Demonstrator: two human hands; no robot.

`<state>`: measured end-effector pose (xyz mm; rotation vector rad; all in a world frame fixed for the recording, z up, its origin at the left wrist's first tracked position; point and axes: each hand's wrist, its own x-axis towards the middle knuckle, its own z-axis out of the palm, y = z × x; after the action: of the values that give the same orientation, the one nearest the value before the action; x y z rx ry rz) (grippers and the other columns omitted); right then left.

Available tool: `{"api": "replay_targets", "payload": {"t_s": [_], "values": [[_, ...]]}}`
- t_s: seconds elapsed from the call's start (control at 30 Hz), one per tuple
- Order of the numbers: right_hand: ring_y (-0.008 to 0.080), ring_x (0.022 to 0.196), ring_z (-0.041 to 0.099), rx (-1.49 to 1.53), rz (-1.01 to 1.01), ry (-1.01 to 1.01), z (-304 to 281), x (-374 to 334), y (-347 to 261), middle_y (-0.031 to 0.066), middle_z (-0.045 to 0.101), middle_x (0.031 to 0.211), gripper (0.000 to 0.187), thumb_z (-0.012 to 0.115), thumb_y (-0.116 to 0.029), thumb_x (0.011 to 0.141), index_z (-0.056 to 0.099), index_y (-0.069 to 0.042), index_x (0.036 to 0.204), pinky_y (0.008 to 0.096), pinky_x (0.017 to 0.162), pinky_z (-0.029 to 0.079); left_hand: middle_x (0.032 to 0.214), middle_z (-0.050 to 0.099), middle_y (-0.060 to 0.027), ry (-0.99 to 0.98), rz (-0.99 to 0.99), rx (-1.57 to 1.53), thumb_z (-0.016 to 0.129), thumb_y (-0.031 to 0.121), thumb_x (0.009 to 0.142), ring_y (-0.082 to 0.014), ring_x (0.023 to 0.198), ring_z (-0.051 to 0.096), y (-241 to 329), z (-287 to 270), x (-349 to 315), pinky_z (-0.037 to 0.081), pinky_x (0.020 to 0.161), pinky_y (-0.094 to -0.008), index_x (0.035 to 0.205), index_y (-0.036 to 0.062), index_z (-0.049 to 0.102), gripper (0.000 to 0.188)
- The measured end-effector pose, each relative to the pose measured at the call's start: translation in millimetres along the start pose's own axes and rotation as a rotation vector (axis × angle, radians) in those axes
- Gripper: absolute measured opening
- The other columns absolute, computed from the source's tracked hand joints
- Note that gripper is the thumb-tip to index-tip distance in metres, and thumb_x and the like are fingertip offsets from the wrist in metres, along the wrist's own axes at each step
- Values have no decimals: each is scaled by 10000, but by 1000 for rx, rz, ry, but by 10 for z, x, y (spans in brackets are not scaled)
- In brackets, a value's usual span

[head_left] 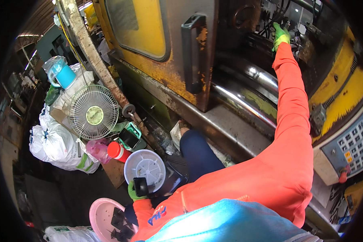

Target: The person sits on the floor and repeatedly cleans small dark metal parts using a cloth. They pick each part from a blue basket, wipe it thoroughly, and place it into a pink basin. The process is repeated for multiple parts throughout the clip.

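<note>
In my left hand (135, 192), gloved in green, is a black box-shaped plastic part (141, 186). I hold it over the near rim of a pale lavender plastic basket (146, 155), whose slotted bottom shows. My right arm stretches far forward, past the open sliding door (195, 60) of a yellow machine. There my right hand (281, 37), also in a green glove, is among dark metal parts and hoses. What its fingers touch is too small and shadowed to make out.
A pink basin (97, 213) with several black parts stands at the lower left. Further left are a red-lidded jug (117, 151), a standing fan (94, 115), white sacks (54, 141) and a blue mug (64, 76). Shiny metal bars (242, 103) and a button panel (353, 145) flank my right arm.
</note>
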<state>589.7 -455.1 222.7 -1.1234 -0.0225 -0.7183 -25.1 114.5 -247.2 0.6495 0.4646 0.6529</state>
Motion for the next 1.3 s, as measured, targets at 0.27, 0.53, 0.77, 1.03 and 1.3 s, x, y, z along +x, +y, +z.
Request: {"api": "replay_targets", "payload": {"t_s": [0.27, 0.53, 0.77, 1.03, 1.3], "values": [[149, 491, 510, -97, -130, -93, 247, 1183, 802, 29, 588, 702, 401, 757, -224, 802, 627, -62, 1145, 301, 443, 400, 1004, 672, -78, 88, -74, -22, 534, 458, 938, -233, 883, 648, 233, 630, -161, 539, 799, -367, 1100, 62, 632, 439], [405, 1112, 577, -1046, -418, -13, 408, 1428, 761, 222, 632, 1144, 577, 533, -481, 840, 601, -68, 1238, 456, 943, 439, 980, 656, -130, 384, -121, 79, 582, 356, 934, -248, 818, 646, 139, 1489, -258, 557, 730, -370, 1146, 52, 600, 371], [379, 1083, 604, -990, -502, 201, 21, 1362, 606, 193, 667, 1113, 529, 556, -472, 844, 645, -50, 1151, 446, 937, 443, 771, 604, -70, 325, -178, 136, 642, 266, 894, -205, 649, 618, 119, 1637, -153, 555, 610, -337, 1053, 23, 636, 290], [116, 611, 564, -182, -393, -193, 126, -305, -355, 32, 642, 828, 342, 706, -288, 871, 644, -24, 1078, 266, 514, 457, 884, 617, -69, 34, -217, 140, 603, 243, 928, -198, 820, 623, 236, 2328, -226, 546, 775, -340, 1006, 2, 620, 254], [184, 614, 601, -774, -1865, -1286, 808, -3375, -920, 34, 625, 821, 287, 634, -49, 689, 607, -101, 970, 349, 523, 479, 908, 645, -76, -631, -282, 306, 460, 432, 997, -177, 849, 618, 655, 3380, -438, 517, 812, -334, 1165, -48, 587, 524]]}}
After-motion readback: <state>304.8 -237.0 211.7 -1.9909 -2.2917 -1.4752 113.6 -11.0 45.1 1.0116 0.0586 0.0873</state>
